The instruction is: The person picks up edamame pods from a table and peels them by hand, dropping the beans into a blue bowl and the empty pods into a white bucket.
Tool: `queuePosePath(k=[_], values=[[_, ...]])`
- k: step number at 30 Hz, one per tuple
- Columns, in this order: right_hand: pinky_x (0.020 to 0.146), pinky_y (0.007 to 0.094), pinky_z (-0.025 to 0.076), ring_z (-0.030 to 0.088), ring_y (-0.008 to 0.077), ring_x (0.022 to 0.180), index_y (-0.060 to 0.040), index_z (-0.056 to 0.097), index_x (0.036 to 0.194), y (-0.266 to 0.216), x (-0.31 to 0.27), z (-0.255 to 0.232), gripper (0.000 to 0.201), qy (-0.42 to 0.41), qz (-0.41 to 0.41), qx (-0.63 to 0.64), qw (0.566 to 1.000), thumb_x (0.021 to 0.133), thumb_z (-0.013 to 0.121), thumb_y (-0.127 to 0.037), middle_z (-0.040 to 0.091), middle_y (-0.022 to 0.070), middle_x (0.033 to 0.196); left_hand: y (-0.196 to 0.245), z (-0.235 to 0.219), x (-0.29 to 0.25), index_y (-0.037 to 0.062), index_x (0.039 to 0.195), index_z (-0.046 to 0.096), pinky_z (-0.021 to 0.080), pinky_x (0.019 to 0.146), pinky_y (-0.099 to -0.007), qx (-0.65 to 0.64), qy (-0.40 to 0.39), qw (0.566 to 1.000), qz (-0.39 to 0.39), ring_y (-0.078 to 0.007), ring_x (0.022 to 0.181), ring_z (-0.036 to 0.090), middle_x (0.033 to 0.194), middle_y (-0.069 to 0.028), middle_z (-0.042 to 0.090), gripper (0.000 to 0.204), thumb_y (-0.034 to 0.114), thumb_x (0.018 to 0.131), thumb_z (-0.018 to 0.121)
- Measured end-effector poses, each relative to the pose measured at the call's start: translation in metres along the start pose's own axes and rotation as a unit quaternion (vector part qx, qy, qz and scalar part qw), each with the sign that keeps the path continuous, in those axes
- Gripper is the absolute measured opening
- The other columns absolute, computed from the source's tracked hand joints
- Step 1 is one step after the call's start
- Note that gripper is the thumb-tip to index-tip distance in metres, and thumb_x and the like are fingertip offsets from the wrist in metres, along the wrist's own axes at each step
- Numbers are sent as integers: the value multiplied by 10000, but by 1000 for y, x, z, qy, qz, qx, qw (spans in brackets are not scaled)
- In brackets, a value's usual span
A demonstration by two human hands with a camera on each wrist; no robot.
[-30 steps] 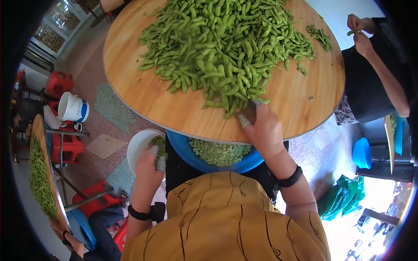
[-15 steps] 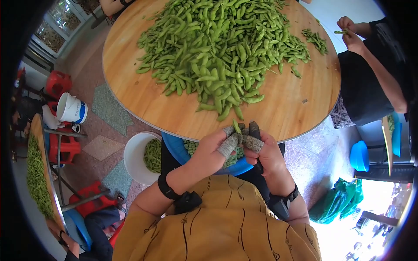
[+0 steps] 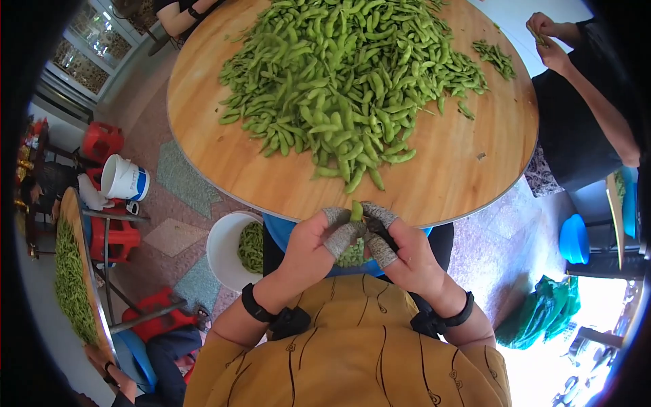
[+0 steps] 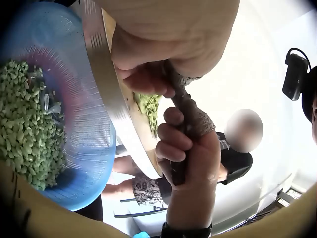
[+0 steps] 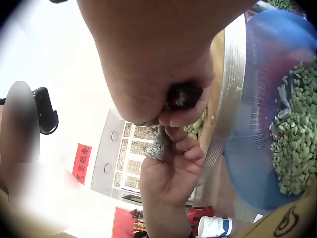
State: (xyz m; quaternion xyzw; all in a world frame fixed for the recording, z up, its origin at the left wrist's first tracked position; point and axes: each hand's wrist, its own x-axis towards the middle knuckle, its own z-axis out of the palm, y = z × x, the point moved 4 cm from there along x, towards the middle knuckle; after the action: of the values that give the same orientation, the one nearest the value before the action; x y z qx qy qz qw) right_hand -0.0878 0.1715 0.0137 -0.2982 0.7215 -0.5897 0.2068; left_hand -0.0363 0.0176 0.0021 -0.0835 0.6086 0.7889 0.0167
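My left hand [image 3: 306, 251] pinches a green soybean pod [image 3: 357, 210] between thumb and forefinger, both wrapped in grey tape. Against it, my right hand [image 3: 420, 264] works with taped thumb and forefinger. The right hand's lower fingers curl round a dark stick-like tool [image 4: 178, 171], whose working end is hidden among the fingertips. Both hands meet at the near edge of the round wooden table [image 3: 230, 163]. Beyond them lies a large heap of soybean pods [image 3: 339, 88]. Below sits a blue basket [image 4: 94, 173] of shelled green beans [image 4: 29, 129].
Left of my lap stands a white bucket [image 3: 220, 247] with pods inside. Another person's hands [image 3: 553, 51] hold a pod at the right. A second table [image 3: 95, 292] with pods, red stools [image 3: 115, 234] and a white pail [image 3: 122, 178] are at the left.
My right hand has come back from the front of the heap, and my left hand has moved over from the white bucket. They now meet at the table edge with a pod between them.
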Motion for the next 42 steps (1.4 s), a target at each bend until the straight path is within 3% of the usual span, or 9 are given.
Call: queuePosePath(k=[5,11,15,20,23,25,35,37,42], values=[[804,342,503,652,333,925,-12,479,1327,4,-2,1,499,-33,58,-7,998,834,558,-7,636,218,1022,-6,-5,-2,8,1087,597,470,671,-254,64,-13,998,9,-130,764,595,919,-49,639,186,44,904,599],[744,316,504,628,238,790,-23,487,1302,1,-1,6,426,-35,96,73,992,879,530,-26,650,136,952,10,-5,-14,26,1030,633,479,655,-342,530,21,808,257,-345,728,612,848,-189,627,246,92,797,680],[491,233,422,487,92,544,-54,532,1218,-1,-5,9,274,-158,213,350,898,952,485,-103,585,24,796,0,-21,-8,14,1074,615,470,615,-307,191,-116,973,64,-258,714,615,832,-93,638,284,110,818,688],[428,199,333,389,45,493,-72,536,1176,-11,-5,9,229,-185,289,457,821,974,455,-144,507,-12,727,-19,-18,-11,17,1080,614,470,618,-267,-148,-226,952,-141,-96,744,578,840,16,614,276,208,890,676],[440,209,363,419,54,520,-77,518,1204,0,-3,15,252,-127,288,402,860,969,459,-144,512,-6,742,-5,-17,-5,14,1059,616,485,619,-314,120,-22,990,67,-157,715,600,839,-45,637,254,168,867,672],[444,213,373,429,57,532,-81,509,1217,2,-2,19,263,-102,267,374,882,966,460,-138,514,-3,751,21,-4,-10,-21,1011,610,503,640,-376,578,3,791,200,-270,728,611,892,-137,636,279,39,747,676],[439,210,366,405,57,517,-107,496,1262,16,-5,22,292,-57,259,334,905,972,459,-103,499,-4,731,7,2,-17,-57,995,609,515,653,-373,541,38,751,378,-307,741,614,960,-172,630,286,-25,711,610],[438,209,364,400,57,512,-104,498,1261,18,-7,18,291,-66,258,325,908,973,459,-103,494,-5,720,-4,-8,-10,-31,1101,606,513,644,-316,209,38,976,35,-212,701,616,911,-116,653,251,12,854,590],[479,251,438,538,112,541,-37,559,1143,12,-9,4,268,-37,259,192,946,904,595,-153,550,18,697,-15,-17,-12,-11,1214,573,502,676,-237,-126,-7,983,-133,-118,701,603,875,-65,649,281,16,945,498]])
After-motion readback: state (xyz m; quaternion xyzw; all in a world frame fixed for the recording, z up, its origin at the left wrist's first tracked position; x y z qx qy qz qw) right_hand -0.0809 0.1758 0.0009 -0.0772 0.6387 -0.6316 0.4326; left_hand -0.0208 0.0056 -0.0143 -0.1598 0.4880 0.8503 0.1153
